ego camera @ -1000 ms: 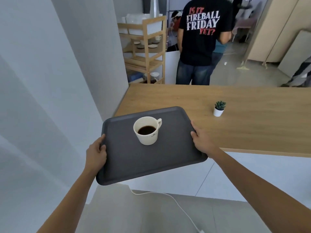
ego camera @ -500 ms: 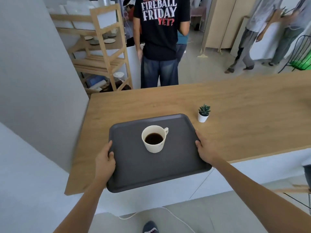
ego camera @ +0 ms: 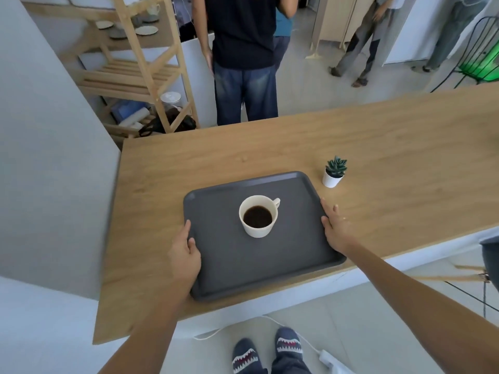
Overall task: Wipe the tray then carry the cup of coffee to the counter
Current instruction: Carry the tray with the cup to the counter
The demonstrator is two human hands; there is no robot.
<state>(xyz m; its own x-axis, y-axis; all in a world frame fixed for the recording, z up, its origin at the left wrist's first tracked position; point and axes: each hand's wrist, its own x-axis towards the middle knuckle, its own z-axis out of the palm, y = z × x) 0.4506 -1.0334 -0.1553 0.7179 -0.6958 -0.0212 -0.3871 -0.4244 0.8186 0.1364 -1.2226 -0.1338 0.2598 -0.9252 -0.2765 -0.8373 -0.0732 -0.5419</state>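
A dark grey tray (ego camera: 232, 263) lies over the near part of the wooden counter (ego camera: 391, 163), its front corner close to the counter's edge. A white cup (ego camera: 259, 215) of black coffee stands upright in the tray's middle, handle pointing to the far right. My left hand (ego camera: 185, 252) grips the tray's left rim, thumb on top. My right hand (ego camera: 334, 225) holds the right rim, fingers resting along the edge. I cannot tell whether the tray rests on the wood or hovers just above it.
A small succulent in a white pot (ego camera: 333, 172) stands just beyond the tray's far right corner. A person in jeans (ego camera: 243, 85) stands behind the counter, beside a wooden shelf (ego camera: 140, 66). A grey wall (ego camera: 48, 157) borders the counter's left. A white cable (ego camera: 297, 336) lies by my feet.
I have stepped closer; the tray with the cup has moved forward from the counter's edge to over the wood. Both hands keep their hold on the rims.
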